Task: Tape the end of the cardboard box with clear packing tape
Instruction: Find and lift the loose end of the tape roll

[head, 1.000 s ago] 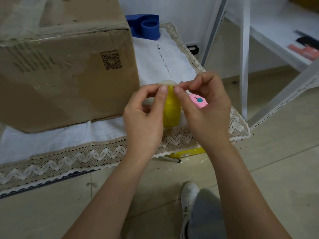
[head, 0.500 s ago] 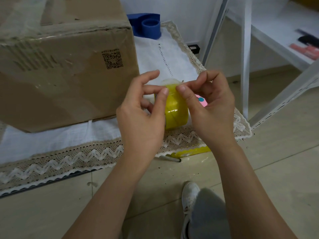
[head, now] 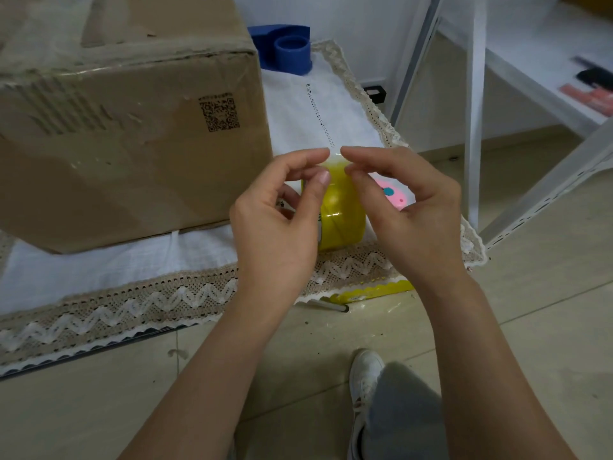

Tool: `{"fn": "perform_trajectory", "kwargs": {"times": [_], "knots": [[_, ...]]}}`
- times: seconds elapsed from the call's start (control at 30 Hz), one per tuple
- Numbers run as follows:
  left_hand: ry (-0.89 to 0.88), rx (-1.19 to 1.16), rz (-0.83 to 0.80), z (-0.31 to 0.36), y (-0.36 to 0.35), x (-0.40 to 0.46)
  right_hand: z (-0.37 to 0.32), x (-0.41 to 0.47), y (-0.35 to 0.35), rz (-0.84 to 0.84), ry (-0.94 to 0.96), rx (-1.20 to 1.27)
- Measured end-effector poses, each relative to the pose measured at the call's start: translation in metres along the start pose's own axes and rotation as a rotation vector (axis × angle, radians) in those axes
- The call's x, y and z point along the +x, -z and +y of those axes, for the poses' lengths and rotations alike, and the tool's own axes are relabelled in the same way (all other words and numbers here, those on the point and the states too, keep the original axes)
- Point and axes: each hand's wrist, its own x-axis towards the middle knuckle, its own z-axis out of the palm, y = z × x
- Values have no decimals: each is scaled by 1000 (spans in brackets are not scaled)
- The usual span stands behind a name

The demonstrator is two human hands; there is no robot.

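A large brown cardboard box (head: 126, 134) with a QR code on its side sits on a white lace-edged cloth (head: 116, 277) at the left. Between my hands is a yellowish roll of clear packing tape (head: 341, 217), held just right of the box's near corner. My left hand (head: 278, 224) grips the roll from the left, thumb on its top edge. My right hand (head: 404, 210) pinches the roll's top edge with thumb and forefinger, where a bit of clear tape end shows. The roll's left side is hidden behind my left hand.
A blue tape dispenser (head: 285, 49) stands behind the box. A pink object (head: 393, 194) lies behind my right hand. A yellow strip (head: 374, 290) and a pen (head: 328, 305) lie on the tiled floor. A white metal shelf frame (head: 474, 111) rises at right. My shoe (head: 365, 376) is below.
The roll has turned from edge-on to show its broad side. Both hands' fingertips have shifted up to the roll's top edge.
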Motion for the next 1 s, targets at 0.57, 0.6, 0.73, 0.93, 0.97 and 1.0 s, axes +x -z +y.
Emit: {"fn": "perform_trajectory", "kwargs": {"times": [0.57, 0.6, 0.73, 0.93, 0.97, 1.0], "knots": [[-69, 61, 21, -2, 1, -1, 13, 2, 4, 26, 150, -124], [-68, 59, 21, -2, 1, -1, 14, 3, 4, 28, 164, -137], [-50, 58, 9, 0, 1, 0, 15, 3, 4, 37, 223, -192], [-65, 99, -16, 0, 3, 1, 16, 3, 4, 66, 261, -259], [-68, 107, -19, 0, 3, 1, 16, 3, 4, 74, 260, -260], [-73, 113, -21, 0, 3, 1, 17, 3, 4, 77, 263, -258]]}}
